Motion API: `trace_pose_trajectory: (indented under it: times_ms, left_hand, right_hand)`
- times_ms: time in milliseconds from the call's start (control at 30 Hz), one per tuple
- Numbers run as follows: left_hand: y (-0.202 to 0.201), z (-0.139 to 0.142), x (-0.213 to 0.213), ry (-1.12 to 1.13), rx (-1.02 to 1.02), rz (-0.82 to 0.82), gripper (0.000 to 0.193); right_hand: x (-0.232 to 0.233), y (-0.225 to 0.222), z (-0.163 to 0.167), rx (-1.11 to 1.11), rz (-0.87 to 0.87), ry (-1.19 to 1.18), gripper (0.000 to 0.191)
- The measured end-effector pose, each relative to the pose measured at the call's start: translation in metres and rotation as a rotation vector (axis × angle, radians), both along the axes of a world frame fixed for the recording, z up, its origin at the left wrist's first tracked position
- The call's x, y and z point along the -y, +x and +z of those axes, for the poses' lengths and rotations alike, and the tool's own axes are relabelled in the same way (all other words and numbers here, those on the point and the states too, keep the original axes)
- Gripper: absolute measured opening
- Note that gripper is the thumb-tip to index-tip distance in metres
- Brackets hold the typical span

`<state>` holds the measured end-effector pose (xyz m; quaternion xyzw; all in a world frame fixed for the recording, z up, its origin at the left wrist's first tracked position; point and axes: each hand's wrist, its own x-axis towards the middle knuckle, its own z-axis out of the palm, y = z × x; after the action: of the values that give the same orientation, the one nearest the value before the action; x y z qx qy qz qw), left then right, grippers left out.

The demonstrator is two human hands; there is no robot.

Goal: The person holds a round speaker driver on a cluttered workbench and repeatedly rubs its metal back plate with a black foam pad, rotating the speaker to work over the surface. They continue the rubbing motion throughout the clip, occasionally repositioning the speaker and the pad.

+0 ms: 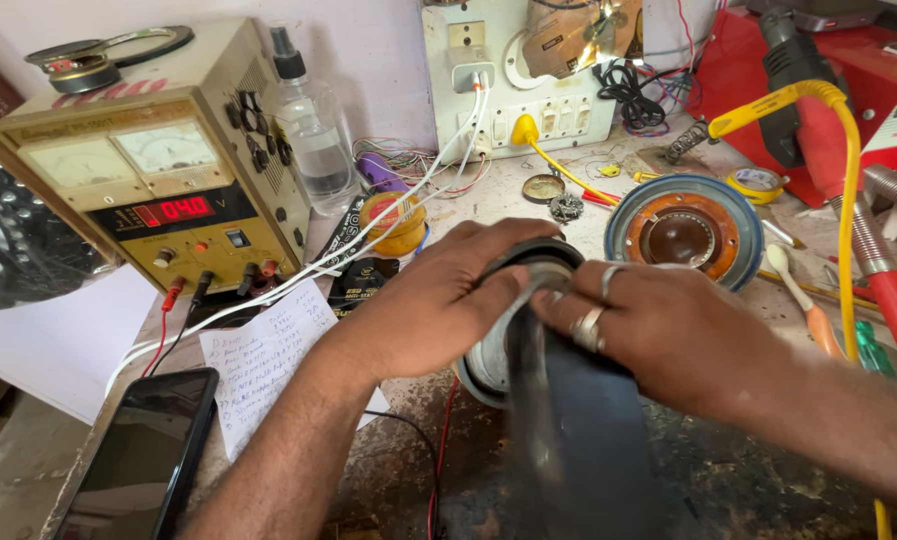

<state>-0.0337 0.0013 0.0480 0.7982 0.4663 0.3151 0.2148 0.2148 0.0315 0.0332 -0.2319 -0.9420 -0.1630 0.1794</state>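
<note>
Left hand [439,300] curled, grip closed, palm down; right hand [659,335] flat, fingers [579,310] extended leftward, forearms converging

The left hand [439,300] grips the side of a round metal speaker driver [499,350] standing on the bench [529,200]. The right hand [659,330], with rings on two fingers, presses a dark strip [579,440] against the driver's face. A power supply [159,160] stands to the left, a phone [144,460] and a handwritten note [264,360] lie before it, and a second driver [684,230] lies behind the hands.
</note>
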Motion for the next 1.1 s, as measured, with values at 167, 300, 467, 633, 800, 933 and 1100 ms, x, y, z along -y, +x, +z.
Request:
trace_pose_trajectory:
  times_ms: [167,300,467,633,800,933,1100]
  left_hand:
    - [-0.008,-0.002,-0.009,0.047,0.031,-0.019,0.048]
    - [-0.007,-0.001,-0.008,0.010,0.201,-0.141,0.044]
    - [0.000,0.005,-0.002,-0.120,0.125,0.025,0.040]
    - [-0.004,0.010,0.002,-0.121,0.183,-0.192,0.043]
    - [-0.011,0.009,0.003,-0.099,0.050,-0.163,0.051]
    - [-0.012,0.008,0.000,-0.105,0.103,-0.190,0.048]
    - [-0.019,0.005,0.001,-0.090,0.042,-0.228,0.053]
  right_hand:
    - [0.025,0.016,-0.022,-0.305,-0.661,-1.285,0.024]
    - [0.050,0.040,-0.046,-0.566,-0.325,-1.343,0.042]
    - [0.023,0.040,-0.016,-0.383,-0.077,-0.192,0.045]
    - [0.029,0.020,-0.002,-0.095,0.333,0.412,0.048]
    - [0.027,0.004,-0.001,-0.076,0.412,0.442,0.046]
    - [0.023,-0.005,0.001,-0.042,0.430,0.477,0.043]
    - [0.016,-0.009,0.000,0.012,0.501,0.502,0.036]
